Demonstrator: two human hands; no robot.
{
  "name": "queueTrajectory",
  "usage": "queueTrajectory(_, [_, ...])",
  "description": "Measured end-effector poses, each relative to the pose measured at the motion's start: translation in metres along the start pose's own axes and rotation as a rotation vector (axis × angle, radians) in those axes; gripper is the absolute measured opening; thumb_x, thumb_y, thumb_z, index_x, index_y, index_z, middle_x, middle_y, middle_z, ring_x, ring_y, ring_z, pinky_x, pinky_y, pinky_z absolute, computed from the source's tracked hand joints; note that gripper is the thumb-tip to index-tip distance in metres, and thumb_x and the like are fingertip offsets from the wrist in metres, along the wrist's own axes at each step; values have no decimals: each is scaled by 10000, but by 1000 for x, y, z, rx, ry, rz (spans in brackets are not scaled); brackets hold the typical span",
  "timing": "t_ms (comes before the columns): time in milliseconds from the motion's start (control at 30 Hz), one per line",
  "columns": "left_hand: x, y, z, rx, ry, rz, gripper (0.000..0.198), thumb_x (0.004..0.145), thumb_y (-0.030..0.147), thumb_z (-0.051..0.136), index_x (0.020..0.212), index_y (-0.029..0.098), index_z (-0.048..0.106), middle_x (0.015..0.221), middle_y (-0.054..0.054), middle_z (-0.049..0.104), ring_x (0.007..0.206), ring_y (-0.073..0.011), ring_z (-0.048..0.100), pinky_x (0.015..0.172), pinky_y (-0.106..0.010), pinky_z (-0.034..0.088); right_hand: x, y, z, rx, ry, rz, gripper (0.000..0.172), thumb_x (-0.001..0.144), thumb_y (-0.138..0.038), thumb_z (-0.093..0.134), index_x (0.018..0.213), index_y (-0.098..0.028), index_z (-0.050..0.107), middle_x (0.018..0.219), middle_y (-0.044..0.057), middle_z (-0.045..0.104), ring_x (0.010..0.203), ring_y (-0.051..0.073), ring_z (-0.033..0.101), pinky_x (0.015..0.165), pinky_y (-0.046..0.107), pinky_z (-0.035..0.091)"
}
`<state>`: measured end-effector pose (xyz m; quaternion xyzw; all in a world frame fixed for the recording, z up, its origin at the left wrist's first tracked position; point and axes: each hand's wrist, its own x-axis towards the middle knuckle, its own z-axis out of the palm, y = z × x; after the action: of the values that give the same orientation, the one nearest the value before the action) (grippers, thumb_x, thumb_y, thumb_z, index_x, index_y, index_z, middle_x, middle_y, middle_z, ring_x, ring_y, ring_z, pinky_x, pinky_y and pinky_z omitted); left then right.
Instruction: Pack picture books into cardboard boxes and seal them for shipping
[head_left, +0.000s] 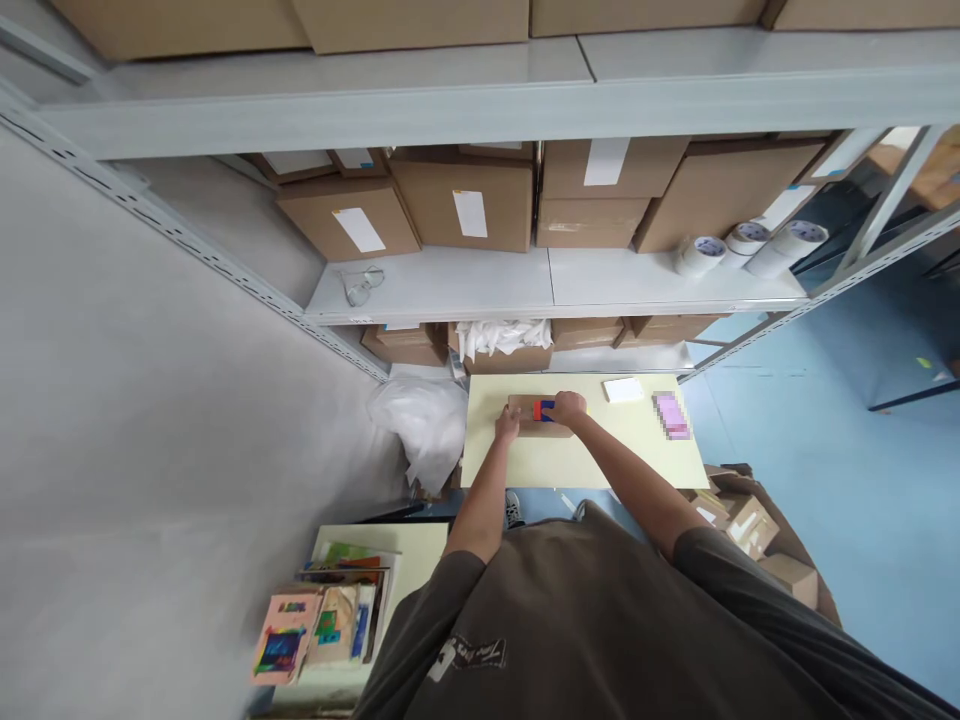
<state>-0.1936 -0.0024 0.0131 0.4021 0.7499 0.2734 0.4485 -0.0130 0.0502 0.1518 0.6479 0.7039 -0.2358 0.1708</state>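
Observation:
A small brown cardboard box (pixel 541 430) lies on the pale yellow table (pixel 600 462). My left hand (pixel 508 424) rests against its left end, with fingers at the upper left corner; whether they pinch anything is too small to tell. Over the right part of the box, my right hand (pixel 568 408) is closed on a blue and red tape dispenser (pixel 546 410). The dispenser sits on top of the box. To the right on the table are a white flat item (pixel 623 390) and a blurred pink item (pixel 671 415).
Behind the table stands a metal shelf (pixel 450 285) with cardboard boxes, glasses (pixel 361 285) and tape rolls (pixel 700 256). A white plastic bag (pixel 427 420) is at the left. Books (pixel 337 620) lie on a lower left table; a large carton (pixel 780 530) holds boxes at the right.

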Motion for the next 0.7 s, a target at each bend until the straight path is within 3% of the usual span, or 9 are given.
queueTrajectory(133, [-1,-4,31,-20,6,9,495,1064,438,526,1474,165,561,1412,-196,708,1293,-315,688,1102,-425,512,-6,25,-4,-18,-85,-9,402,966,-399,672,1256,-134,757,1237,193,774,1151,301,745,865,312,560])
queueTrajectory(467, [-32,31,140,36,-47,81,583,1066,459,507,1546,130,500,1424,-222,678,1294,-317,677,1088,-409,525,-30,174,-6,35,-31,-50,465,943,-615,706,1130,-197,786,1164,149,790,1039,291,748,792,304,534])
queueTrajectory(567, [-37,37,154,67,-72,72,565,1080,425,464,1568,141,467,1447,-206,673,1302,-309,675,1091,-404,524,-36,223,-2,81,-24,-24,483,930,-631,715,1107,-190,797,1100,144,800,999,288,751,747,295,508])
queueTrajectory(700, [-36,39,153,80,-118,89,540,1083,404,451,1559,150,465,1422,-189,695,1297,-301,679,1100,-412,517,-44,306,2,125,-64,73,489,912,-626,730,1095,-179,807,1034,131,801,925,270,746,701,284,479])
